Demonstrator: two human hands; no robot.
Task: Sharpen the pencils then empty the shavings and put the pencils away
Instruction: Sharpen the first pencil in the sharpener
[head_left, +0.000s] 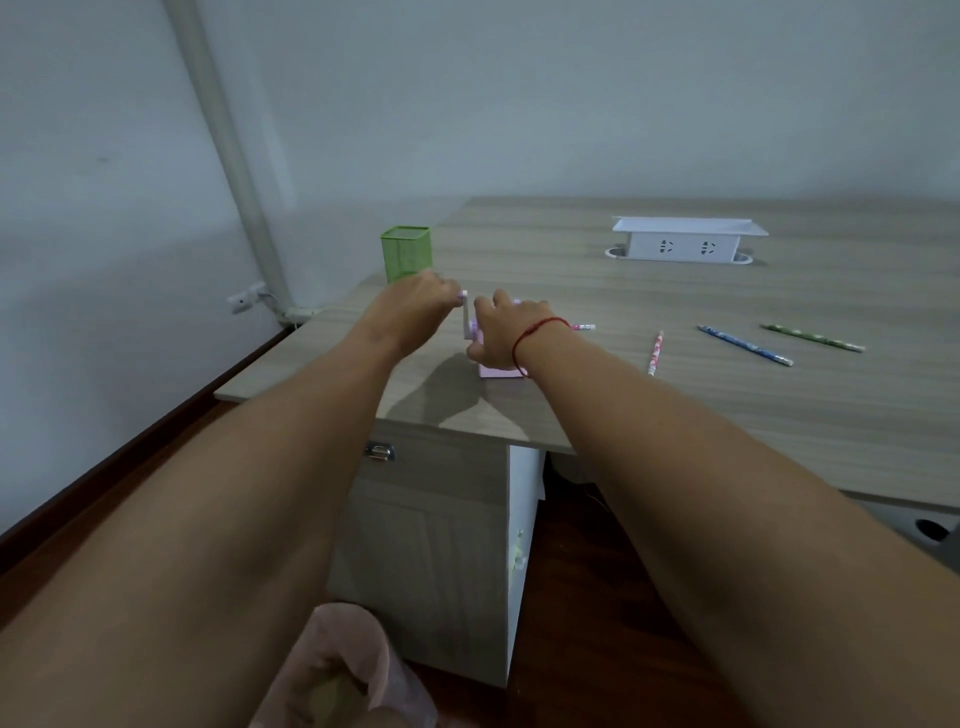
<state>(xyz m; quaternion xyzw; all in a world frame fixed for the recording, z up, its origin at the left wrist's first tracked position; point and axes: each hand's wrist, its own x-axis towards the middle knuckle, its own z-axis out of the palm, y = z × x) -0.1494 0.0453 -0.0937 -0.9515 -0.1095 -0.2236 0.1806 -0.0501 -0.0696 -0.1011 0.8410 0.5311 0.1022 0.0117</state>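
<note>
A small pink crank sharpener (492, 368) stands near the table's front left corner, mostly hidden under my right hand (506, 327), which grips its body from above. My left hand (415, 306) pinches the top of its white crank handle (466, 322). A pink pencil (583, 327) sticks out of the sharpener's right side, eraser end showing. Three loose pencils lie to the right: a pink one (655, 353), a blue one (744, 345) and a green one (811, 338). A green mesh pencil cup (405, 253) stands behind my left hand.
A white socket box (684, 240) rises from the wooden table (727, 415) at the back. Under the table's left end is a drawer cabinet (431, 519). A pink bag-lined bin (337, 670) sits on the floor below me.
</note>
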